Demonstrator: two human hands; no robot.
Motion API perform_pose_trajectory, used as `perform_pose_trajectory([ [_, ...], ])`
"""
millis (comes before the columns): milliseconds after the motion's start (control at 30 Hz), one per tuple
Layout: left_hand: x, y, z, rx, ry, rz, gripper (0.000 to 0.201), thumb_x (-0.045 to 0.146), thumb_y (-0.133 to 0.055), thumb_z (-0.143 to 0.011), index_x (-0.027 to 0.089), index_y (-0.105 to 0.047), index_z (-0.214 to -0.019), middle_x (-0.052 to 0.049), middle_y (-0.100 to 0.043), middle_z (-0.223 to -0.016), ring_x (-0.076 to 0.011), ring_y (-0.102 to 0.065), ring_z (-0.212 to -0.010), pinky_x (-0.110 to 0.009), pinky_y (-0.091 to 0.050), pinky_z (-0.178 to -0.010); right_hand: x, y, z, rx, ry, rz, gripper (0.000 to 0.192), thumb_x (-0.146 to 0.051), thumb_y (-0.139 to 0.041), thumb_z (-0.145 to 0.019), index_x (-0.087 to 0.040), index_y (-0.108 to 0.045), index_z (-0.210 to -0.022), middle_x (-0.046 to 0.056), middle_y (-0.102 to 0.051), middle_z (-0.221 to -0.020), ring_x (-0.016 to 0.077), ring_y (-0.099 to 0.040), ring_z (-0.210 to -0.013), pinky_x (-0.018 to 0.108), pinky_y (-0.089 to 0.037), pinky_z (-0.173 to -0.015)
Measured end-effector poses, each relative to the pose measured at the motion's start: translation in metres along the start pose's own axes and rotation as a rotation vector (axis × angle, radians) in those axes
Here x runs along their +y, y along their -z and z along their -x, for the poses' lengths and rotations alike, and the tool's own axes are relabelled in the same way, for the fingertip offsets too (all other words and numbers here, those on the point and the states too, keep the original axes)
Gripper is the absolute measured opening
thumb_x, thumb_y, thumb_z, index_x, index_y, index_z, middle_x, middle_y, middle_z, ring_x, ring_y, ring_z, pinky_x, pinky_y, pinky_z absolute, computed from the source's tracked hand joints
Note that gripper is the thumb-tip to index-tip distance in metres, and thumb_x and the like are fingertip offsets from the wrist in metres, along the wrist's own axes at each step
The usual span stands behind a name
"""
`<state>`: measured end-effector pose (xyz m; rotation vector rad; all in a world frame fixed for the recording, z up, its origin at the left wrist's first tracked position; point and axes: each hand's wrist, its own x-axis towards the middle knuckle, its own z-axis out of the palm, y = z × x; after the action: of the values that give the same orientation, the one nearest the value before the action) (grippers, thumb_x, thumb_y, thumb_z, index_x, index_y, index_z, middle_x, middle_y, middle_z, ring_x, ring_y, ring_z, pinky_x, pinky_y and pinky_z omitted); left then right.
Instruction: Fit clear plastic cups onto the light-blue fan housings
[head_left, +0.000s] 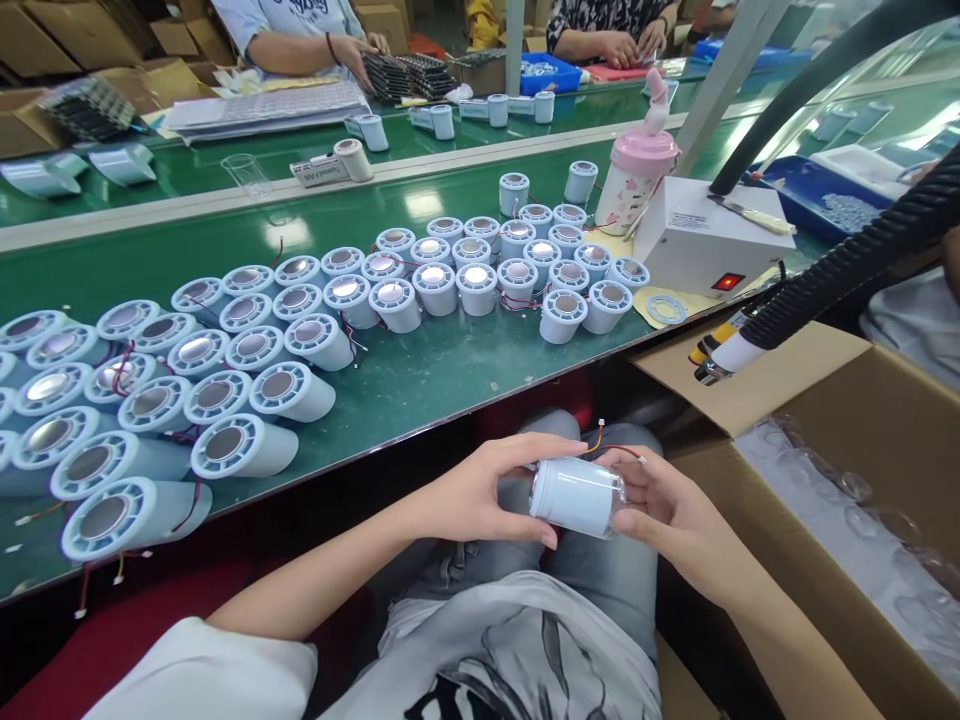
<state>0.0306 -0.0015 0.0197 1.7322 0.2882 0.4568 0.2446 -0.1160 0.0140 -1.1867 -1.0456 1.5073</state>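
Note:
Over my lap, both hands hold a light-blue cylindrical fan housing (576, 495), tilted nearly onto its side. A clear plastic cover (616, 488) shows at its right end and seems to sleeve part of it. My left hand (487, 490) curves round the left end, thumb below and fingers above. My right hand (667, 505) grips the covered end, thumb at the front and fingers behind. Thin red and yellow wires with a small white plug (601, 424) stick up between the hands. Many similar housings (292, 390) stand in rows on the green bench (420, 375).
An open carton (840, 560) with clear plastic covers (862, 520) stands at my right. Above it hangs a black hose (817, 265) near a white box with a red switch (694, 240). A pink-lidded bottle (637, 170) stands behind. Two co-workers' hands (352, 60) work across the bench.

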Motion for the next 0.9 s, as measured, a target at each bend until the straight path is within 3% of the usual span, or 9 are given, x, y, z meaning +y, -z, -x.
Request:
perform_pose_trajectory([
  [200,0.001,0.0,0.001,0.012,-0.017,-0.012,0.076,0.022,-0.084,-0.065,0.029,-0.053,-0.135,-0.01,-0.054,-0.14,-0.0267,-0.05,-0.129,-0.035,-0.048,-0.101,-0.002,-0.002,-0.004,-0.007,-0.065,-0.108,0.036,-0.045,-0.071,-0.082,-0.023,-0.056,-0.106,0.002,-0.063,-0.094,0.0132,-0.061,-0.076,0.024,-0.055,-0.064],
  [367,0.001,0.0,0.0,0.007,-0.019,-0.008,0.076,0.023,-0.084,-0.066,0.029,-0.053,-0.135,-0.01,-0.053,-0.14,-0.0276,-0.049,-0.13,-0.035,-0.049,-0.1,0.0,-0.005,-0.007,0.066,-0.163,-0.158,0.046,-0.055,-0.068,-0.081,-0.02,-0.05,-0.105,0.0,-0.066,-0.079,0.0145,-0.067,-0.062,0.025,-0.057,-0.056],
  [633,0.001,-0.001,0.0,0.003,-0.007,-0.014,0.075,0.023,-0.083,-0.066,0.03,-0.053,-0.135,-0.009,-0.053,-0.14,-0.0267,-0.05,-0.129,-0.035,-0.048,-0.099,0.001,-0.013,-0.011,0.124,-0.273,-0.181,0.053,-0.067,-0.06,-0.079,-0.018,-0.051,-0.097,-0.002,-0.065,-0.058,0.0143,-0.064,-0.045,0.018,-0.048,-0.037],
  [800,0.0,0.0,0.0,-0.01,-0.021,0.007,0.076,0.019,-0.083,-0.066,0.032,-0.053,-0.135,-0.008,-0.052,-0.14,-0.0263,-0.05,-0.129,-0.034,-0.048,-0.099,0.007,-0.013,-0.014,0.091,-0.361,-0.239,0.057,-0.072,-0.054,-0.079,-0.016,-0.056,-0.09,0.001,-0.065,-0.053,0.0129,-0.061,-0.038,0.015,-0.042,-0.031],
  [900,-0.002,0.001,0.0,-0.02,-0.032,0.02,0.076,0.017,-0.082,-0.067,0.033,-0.053,-0.135,-0.008,-0.05,-0.142,-0.027,-0.049,-0.13,-0.036,-0.048,-0.1,0.01,-0.013,-0.016,0.024,-0.44,-0.308,0.059,-0.068,-0.043,-0.088,-0.012,-0.061,-0.094,0.005,-0.067,-0.054,0.0115,-0.059,-0.035,0.013,-0.04,-0.029],
])
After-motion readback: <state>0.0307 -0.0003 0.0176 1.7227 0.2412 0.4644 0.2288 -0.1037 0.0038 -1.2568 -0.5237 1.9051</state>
